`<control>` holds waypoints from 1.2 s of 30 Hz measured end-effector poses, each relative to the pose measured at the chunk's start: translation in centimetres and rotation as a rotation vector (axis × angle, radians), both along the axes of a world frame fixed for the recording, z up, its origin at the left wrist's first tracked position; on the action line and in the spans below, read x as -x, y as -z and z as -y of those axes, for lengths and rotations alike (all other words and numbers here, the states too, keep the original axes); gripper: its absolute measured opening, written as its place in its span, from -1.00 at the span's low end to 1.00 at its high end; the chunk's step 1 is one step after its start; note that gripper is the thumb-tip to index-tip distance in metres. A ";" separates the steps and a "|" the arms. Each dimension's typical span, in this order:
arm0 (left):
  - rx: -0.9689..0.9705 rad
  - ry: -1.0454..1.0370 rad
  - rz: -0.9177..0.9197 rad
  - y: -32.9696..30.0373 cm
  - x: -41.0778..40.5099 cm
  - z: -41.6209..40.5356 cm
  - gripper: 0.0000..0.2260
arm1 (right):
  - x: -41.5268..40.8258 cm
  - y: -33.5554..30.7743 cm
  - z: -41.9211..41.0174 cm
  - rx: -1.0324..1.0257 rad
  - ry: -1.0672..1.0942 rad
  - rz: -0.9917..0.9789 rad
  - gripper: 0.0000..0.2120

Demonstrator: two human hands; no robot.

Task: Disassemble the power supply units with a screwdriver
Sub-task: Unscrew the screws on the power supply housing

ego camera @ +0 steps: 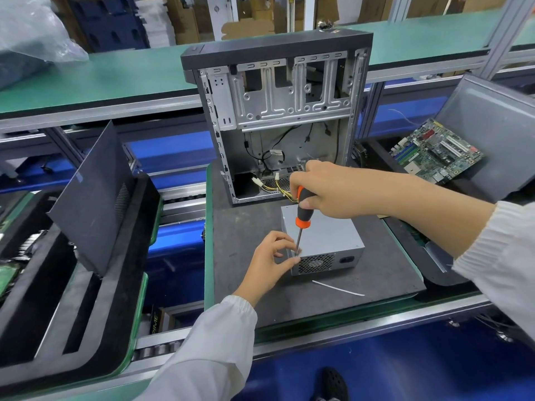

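A grey metal power supply unit (324, 241) lies on the dark foam pallet (240, 227), its fan grille and socket facing me. My right hand (327, 189) grips the orange-and-black handle of a screwdriver (301, 218), held nearly upright. Its shaft runs down to the unit's near left corner. There my left hand (269, 261) pinches the shaft near the tip with thumb and fingers, resting against the unit's left side. Yellow and black cables run from the unit's far end into the open computer case (278, 117) standing behind it.
A white cable tie (337, 288) lies on the pallet in front of the unit. A dark side panel (92, 198) leans in the left pallet. A green motherboard (434, 150) rests in the grey tray at right. The green conveyor shelf runs behind.
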State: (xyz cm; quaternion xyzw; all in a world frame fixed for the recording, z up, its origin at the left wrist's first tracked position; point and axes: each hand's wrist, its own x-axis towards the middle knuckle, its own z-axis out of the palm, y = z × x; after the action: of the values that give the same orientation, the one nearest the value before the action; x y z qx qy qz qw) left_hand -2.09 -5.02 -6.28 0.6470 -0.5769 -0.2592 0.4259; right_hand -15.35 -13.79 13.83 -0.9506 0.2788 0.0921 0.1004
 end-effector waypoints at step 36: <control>-0.047 0.064 -0.159 0.1 -0.8 1.3 -0.89 | -0.9 0.4 1.8 0.079 0.064 -0.015 -0.79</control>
State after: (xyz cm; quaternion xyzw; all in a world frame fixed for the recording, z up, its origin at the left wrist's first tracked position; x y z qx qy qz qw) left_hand -1.24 -6.32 -6.35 0.6156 -0.5553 -0.3367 0.4466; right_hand -14.44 -15.56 13.46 -0.9438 0.3131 0.0850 0.0633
